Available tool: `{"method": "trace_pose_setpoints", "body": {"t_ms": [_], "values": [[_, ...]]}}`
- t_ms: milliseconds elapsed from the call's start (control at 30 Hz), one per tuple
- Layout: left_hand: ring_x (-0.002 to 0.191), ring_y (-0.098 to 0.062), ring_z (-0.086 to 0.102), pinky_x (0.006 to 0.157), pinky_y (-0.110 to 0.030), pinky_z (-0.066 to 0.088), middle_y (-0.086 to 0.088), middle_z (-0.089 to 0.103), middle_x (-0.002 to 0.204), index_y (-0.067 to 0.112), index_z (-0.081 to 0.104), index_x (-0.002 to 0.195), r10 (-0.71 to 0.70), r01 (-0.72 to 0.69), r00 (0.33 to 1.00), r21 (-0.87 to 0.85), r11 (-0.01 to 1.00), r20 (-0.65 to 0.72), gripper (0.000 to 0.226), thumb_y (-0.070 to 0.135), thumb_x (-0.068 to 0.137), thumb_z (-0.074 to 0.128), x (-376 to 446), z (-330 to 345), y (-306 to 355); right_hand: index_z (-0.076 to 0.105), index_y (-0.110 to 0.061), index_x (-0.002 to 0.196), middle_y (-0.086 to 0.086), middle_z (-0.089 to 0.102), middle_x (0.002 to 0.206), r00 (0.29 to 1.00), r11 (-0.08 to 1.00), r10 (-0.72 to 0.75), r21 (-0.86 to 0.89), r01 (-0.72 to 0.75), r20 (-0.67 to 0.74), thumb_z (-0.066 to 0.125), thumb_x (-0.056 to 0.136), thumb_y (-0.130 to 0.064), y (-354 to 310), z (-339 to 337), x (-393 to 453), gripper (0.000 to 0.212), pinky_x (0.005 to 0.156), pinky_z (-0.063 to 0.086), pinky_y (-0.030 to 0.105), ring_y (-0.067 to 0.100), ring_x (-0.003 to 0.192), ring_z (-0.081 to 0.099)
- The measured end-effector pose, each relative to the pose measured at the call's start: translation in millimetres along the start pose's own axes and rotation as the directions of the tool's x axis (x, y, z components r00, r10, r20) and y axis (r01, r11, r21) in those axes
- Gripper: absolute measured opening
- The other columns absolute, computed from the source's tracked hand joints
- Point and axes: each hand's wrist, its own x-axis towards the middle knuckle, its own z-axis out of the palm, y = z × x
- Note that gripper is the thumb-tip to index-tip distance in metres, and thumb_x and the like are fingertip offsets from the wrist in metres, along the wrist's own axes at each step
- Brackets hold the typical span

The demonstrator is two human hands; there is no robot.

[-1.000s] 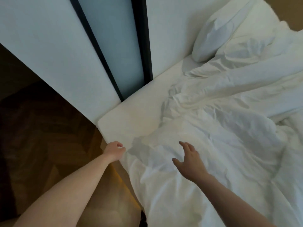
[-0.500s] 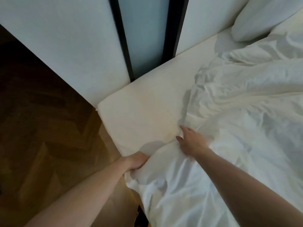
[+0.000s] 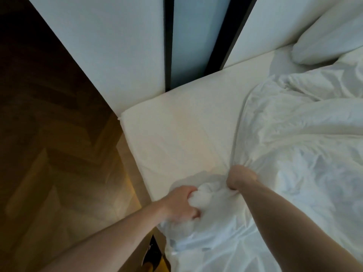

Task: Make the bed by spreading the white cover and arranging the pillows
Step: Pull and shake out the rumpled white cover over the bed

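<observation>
The bed [image 3: 176,138] shows bare mattress at its near corner. A crumpled white cover [image 3: 294,154] lies over the rest. One pillow [image 3: 330,40] rests at the head end.

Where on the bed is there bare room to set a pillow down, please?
The bare mattress patch is free, bordered by the headboard panels, the floor-side edge and the crumpled white cover. Right of that is crowded; both hands grip the cover's edge.
</observation>
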Motion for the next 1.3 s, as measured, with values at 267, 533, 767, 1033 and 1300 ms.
{"method": "trace_pose_setpoints", "body": {"t_ms": [267,533,767,1033,1300], "values": [[0.071,-0.005,0.062,0.055,-0.026,0.046,0.012,0.064,0.074,0.033,0.055,0.077,0.162,-0.171,0.741,0.05,0.984,-0.652,0.04,-0.007,0.076,0.056,-49,-101,16,0.061,-0.011,0.09,0.018,0.07,0.096,0.786,0.713,0.108,0.598,0.366,-0.609,0.051,0.092,-0.026,3,-164,-60,0.019,0.077,0.047,0.04,0.041,0.095,0.062],[0.085,-0.008,0.062,0.068,-0.019,0.05,0.004,0.062,0.095,0.034,0.049,0.128,0.033,-0.277,0.321,-0.061,0.959,-0.947,0.064,0.002,0.08,0.077,-86,-211,58,0.048,-0.018,0.081,0.008,0.053,0.066,0.434,0.239,0.165,0.463,0.853,-0.886,0.054,0.091,-0.035,-55,-350,-119,0.02,0.054,0.056,0.044,0.035,0.064,0.057],[0.084,-0.016,0.061,0.066,-0.028,0.048,0.005,0.063,0.093,0.019,0.062,0.101,-0.175,0.252,0.754,0.033,0.967,-0.634,0.014,0.02,0.087,0.065,-46,-162,-36,0.049,-0.015,0.145,0.012,0.056,0.144,0.792,0.702,-0.277,0.449,0.554,-0.544,0.057,0.1,-0.032,-77,-232,-40,0.049,0.11,0.039,0.036,0.031,0.133,0.052],[0.091,-0.022,0.068,0.07,-0.033,0.052,0.004,0.068,0.096,0.018,0.065,0.101,-0.354,0.331,0.869,-0.126,0.935,-0.345,0.048,0.048,0.066,0.079,-27,-127,-82,0.05,-0.012,0.142,0.015,0.052,0.144,0.9,0.756,-0.263,0.504,0.417,-0.348,0.074,0.087,-0.043,-69,-38,-30,0.068,0.115,0.034,0.039,0.033,0.136,0.044],[0.11,-0.021,0.065,0.084,-0.034,0.058,0.002,0.065,0.131,0.021,0.056,0.139,-0.512,0.463,0.772,-0.218,0.859,-0.377,0.087,0.064,0.069,0.083,-56,-107,-136,0.049,-0.022,0.142,0.0,0.043,0.147,0.824,0.664,-0.261,0.527,0.531,-0.503,0.08,0.08,-0.036,-57,59,-108,0.071,0.113,0.038,0.036,0.019,0.137,0.039]]}}
